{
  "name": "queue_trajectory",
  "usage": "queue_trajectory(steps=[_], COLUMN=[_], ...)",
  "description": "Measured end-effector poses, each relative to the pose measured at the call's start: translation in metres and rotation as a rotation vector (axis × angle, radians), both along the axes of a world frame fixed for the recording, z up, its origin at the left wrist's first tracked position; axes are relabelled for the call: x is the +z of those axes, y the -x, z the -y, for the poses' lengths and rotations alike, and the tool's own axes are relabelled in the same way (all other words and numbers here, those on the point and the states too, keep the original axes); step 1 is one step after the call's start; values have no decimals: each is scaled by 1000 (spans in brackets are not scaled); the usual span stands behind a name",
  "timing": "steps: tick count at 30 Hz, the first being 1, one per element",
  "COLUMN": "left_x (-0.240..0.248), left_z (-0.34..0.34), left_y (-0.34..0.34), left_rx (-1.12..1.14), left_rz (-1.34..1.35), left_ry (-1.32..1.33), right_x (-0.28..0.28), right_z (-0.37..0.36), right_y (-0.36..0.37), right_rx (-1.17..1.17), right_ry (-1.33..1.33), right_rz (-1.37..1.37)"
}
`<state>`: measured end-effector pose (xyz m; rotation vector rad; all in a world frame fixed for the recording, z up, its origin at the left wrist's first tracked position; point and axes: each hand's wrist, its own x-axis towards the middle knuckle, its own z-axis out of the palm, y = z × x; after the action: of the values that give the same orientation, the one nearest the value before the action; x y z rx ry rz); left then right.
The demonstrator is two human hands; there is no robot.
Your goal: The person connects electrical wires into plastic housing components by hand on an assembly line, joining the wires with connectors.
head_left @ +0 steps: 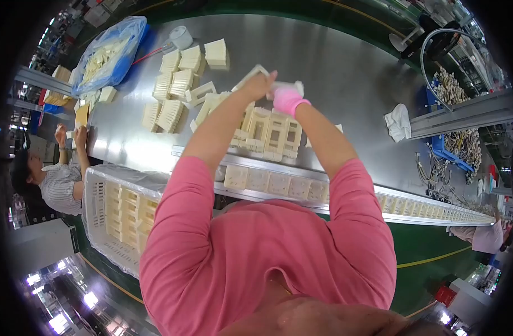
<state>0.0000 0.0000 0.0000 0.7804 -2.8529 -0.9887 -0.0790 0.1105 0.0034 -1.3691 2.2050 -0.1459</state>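
My bare left hand is closed on a cream plastic frame above the metal table. Close beside it my right hand, in a pink glove, is closed on a pale plastic piece; its exact shape is partly hidden by the fingers. Nearer to me, below both hands, several cream housings with rectangular openings lie side by side. More cream frames lie loose to the left of my left forearm.
Stacked cream parts stand left of centre, near a white round container and a blue-lined bin. A rail of square parts runs along the front edge. A white basket, a co-worker and a white cloth flank me.
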Motion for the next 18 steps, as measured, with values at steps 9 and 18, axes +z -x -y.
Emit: queue_trajectory(steps=[9,18], left_x=[-40,11], left_z=[8,-1], left_y=[45,9], left_rx=[-331,-301], left_rz=[489,374], left_ry=[55,43], right_x=[29,28], right_z=[-82,-179], right_y=[27,56], right_rx=[-173,-291], right_ry=[212,336], right_rz=[375,513])
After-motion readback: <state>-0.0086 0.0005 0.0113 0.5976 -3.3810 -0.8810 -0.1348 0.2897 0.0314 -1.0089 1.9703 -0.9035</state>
